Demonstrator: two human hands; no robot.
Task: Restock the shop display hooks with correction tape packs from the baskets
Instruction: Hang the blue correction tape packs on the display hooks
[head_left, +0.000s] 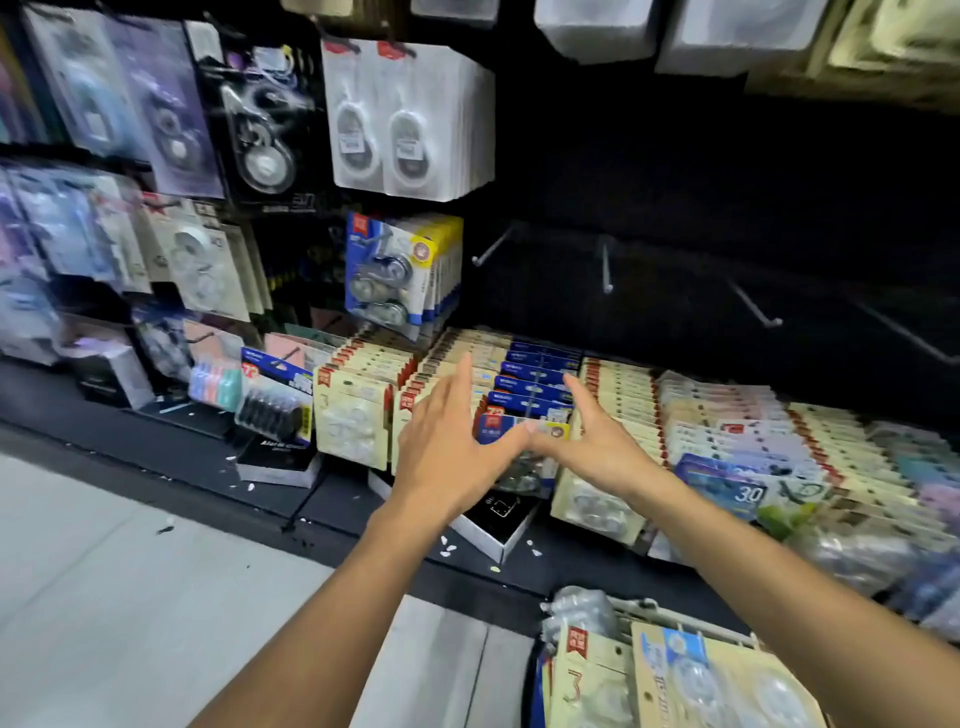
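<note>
Down low, a basket (644, 608) holds cream correction tape packs (587, 675).

— How many hands do you have out over the stock?

— Two: your left hand (447, 441) and your right hand (597, 441), thumbs meeting.

— And the blue-topped packs (535, 387) filed between your two hands?

— You can count about six blue headers, one behind another; the far ones blur.

— Bare hooks above your right hand?

— Three you can make out plainly: one bare hook (491, 249), a second (606, 267), a third (756, 306). Farther right it is too dark to count.

— White packs hanging above your left hand?

— Two stacks side by side, the white pack stacks (410, 119); the number in each cannot be told.

— Baskets by your right forearm?

— One white basket (649, 608), with two cream packs (592, 680) showing at the front.
</note>
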